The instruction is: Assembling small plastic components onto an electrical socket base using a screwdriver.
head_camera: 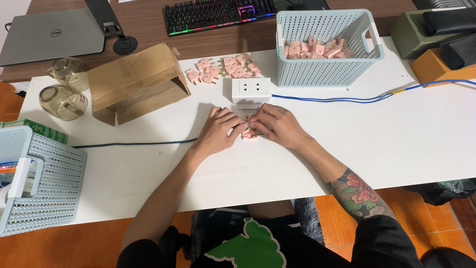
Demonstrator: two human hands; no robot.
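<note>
**Pink plug held between 2 hands on a white table**

White tabletop [396,149] fills most of the view, with a brown desk behind it and orange floor tiles below. On the brown desk a closed grey laptop [49,37] is seen at the left and a backlit keyboard [218,15] in the middle. At the far side of the white table a pale blue perforated basket [325,54] is stood, partly filled with pink plugs. An opened cardboard box [134,82] lies on its side to the left, with 2 smoky glass bowls [64,87] beside it. A second pale blue basket [34,173] sits at the near left edge. A white socket block [251,90] with 2 outlets is placed at the centre, a blue cable [367,98] running from it to the right. A loose heap of pink plugs [223,68] lies just behind the block.

Just in front of the block, a small pink plug [249,133] is pinched between both hands. Its body is pale salmon, blocky, and mostly hidden by fingers; its pins cannot be made out. The left hand [218,131] and the right hand [277,126] are both closed narrowly around it, fingertips meeting.
</note>
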